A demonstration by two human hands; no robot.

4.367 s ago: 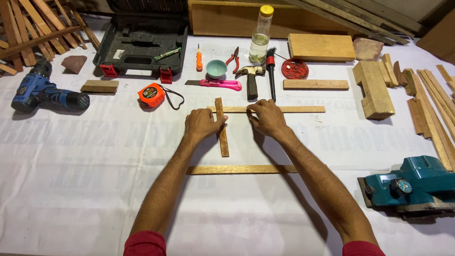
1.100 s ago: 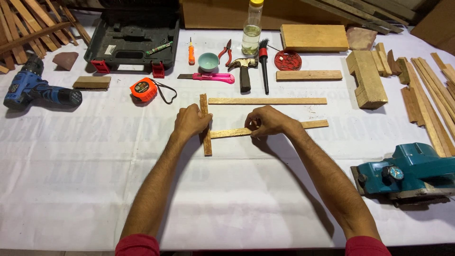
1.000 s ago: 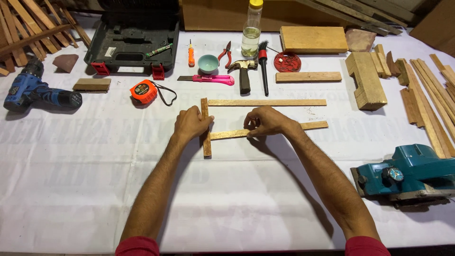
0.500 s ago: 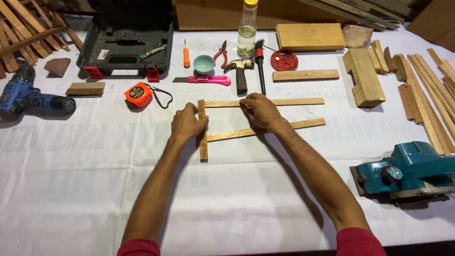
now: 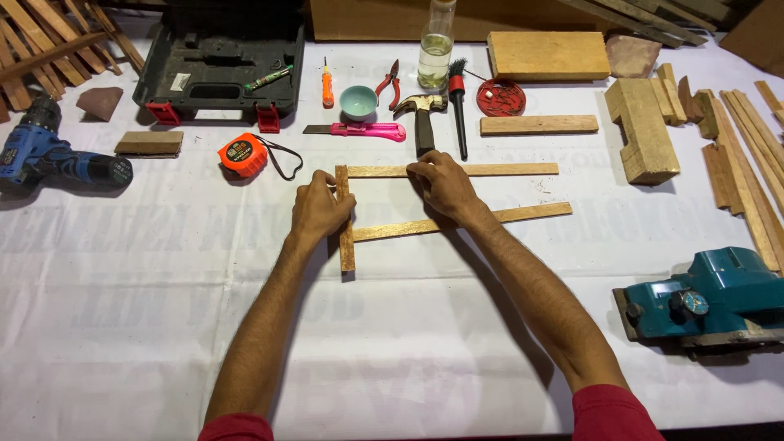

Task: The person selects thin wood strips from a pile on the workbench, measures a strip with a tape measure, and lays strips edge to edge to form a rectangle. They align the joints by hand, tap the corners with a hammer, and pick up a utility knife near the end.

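My left hand (image 5: 320, 207) rests on a short upright wooden strip (image 5: 346, 245) on the white table cover. Two long thin strips run rightward from it. My right hand (image 5: 443, 184) presses fingertips on the upper long strip (image 5: 498, 170), whose left end meets the top of the short strip. The lower long strip (image 5: 523, 216) lies slightly slanted, and its left end touches the short strip near the middle. My right wrist crosses over the lower strip.
Behind the strips lie an orange tape measure (image 5: 242, 154), pink utility knife (image 5: 359, 131), hammer (image 5: 423, 122), small bowl (image 5: 358, 102), pliers (image 5: 389, 82), brush (image 5: 458, 106) and bottle (image 5: 435, 49). A blue drill (image 5: 57, 162) sits left, a teal planer (image 5: 710, 300) right, wood blocks (image 5: 645, 131) far right.
My right hand has moved from the lower strip up to the upper strip. That upper strip now butts against the short strip's top end. My left hand has stayed on the short strip.
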